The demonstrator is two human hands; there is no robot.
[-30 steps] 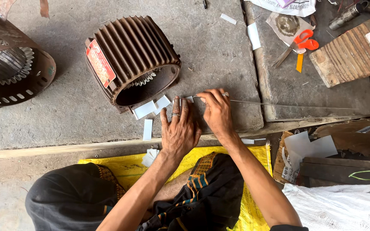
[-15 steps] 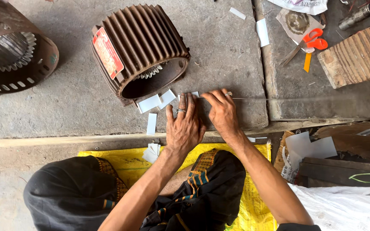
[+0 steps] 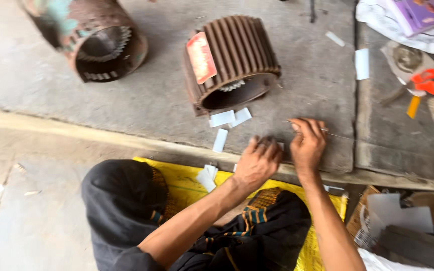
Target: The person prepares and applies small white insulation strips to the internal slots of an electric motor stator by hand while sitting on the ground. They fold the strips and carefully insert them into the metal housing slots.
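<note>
Both your hands sit on the slab edge like before: left hand [image 3: 257, 163] presses a white strip [image 3: 279, 146] flat, right hand [image 3: 306, 143] pinches a thin wire [image 3: 338, 135] (blurry, probably). Only your head swung right; the finned motor housing [image 3: 229, 62] hasn't budged.

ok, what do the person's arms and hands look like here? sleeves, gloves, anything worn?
Both forearms are bare, with no sleeves in view. The left hand and right hand wear no gloves. No watch or wristband shows. The picture is too blurred to tell whether any finger carries a ring.
</note>
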